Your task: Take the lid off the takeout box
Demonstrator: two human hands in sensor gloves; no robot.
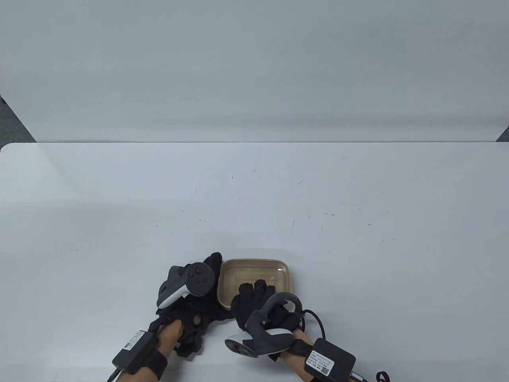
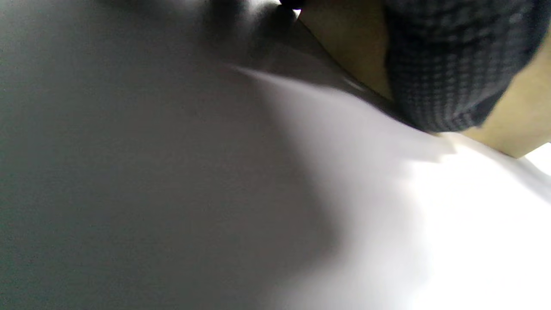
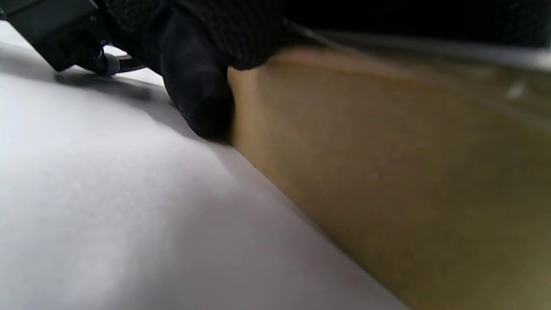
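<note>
— Closest to the lens in the left wrist view is a dark gloved finger [image 2: 447, 69], blurred, pressed against the tan side of the takeout box [image 2: 353, 47]. What do you make of that hand from above?

— From the table view the left hand [image 1: 191, 290] sits at the box's left edge, tracker [image 1: 187, 282] on its back, fingers reaching along the far-left corner. It touches the box wall, though whether it truly grips it I cannot tell.

— And the box itself?

— Tan, rectangular with rounded corners, standing flat on the white table [image 1: 358, 199] near the bottom edge, between the two hands. A clear lid [image 1: 254, 274] lies on top of it, showing a glint near the far-right corner.

— The right hand?

— The right hand [image 1: 258, 306] lies over the near edge of the box, fingers [image 1: 248, 288] spread onto the lid. In the right wrist view a dark gloved digit, probably the thumb [image 3: 198, 99], bears against the box's side wall [image 3: 387, 181] right down where it meets the table. So that hand holds the box's near rim between fingers on top and thumb on the side.

— Anything else down there?

— A black pack is strapped to each wrist, the left pack [image 1: 133, 352] and the right pack [image 1: 328, 358], with a cable [image 1: 318, 320] looping by the right one
</note>
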